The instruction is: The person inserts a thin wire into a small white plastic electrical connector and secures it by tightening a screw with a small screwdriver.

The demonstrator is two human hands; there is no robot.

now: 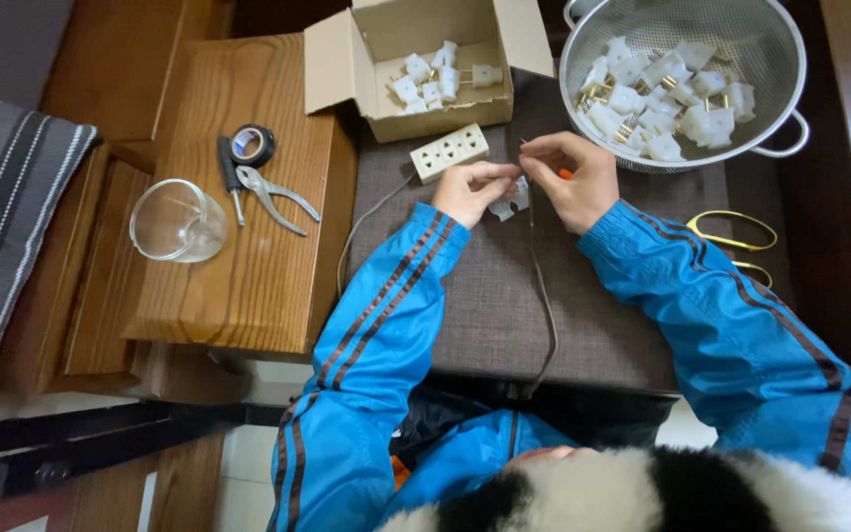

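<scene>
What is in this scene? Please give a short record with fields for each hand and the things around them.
left hand: holds a white plug part
right hand: pinches a thin cable at the plug part
near the hands: white socket strip
cardboard box: white plugs inside
metal colander: many white plugs
wooden stand: glass cup, tape roll, pliers

There is just one view, from a camera worn on the person's head. It looks almost straight down, so the fur collar (642, 493) and blue sleeves fill the bottom edge. The left hand (473, 192) and right hand (571, 180) sit near the middle, fairly close. The far edge of the frame reaches a cardboard box (425, 69) and a metal colander (682, 79) on the desk (504, 315); a wooden stand (248, 236) lies to the left.
</scene>
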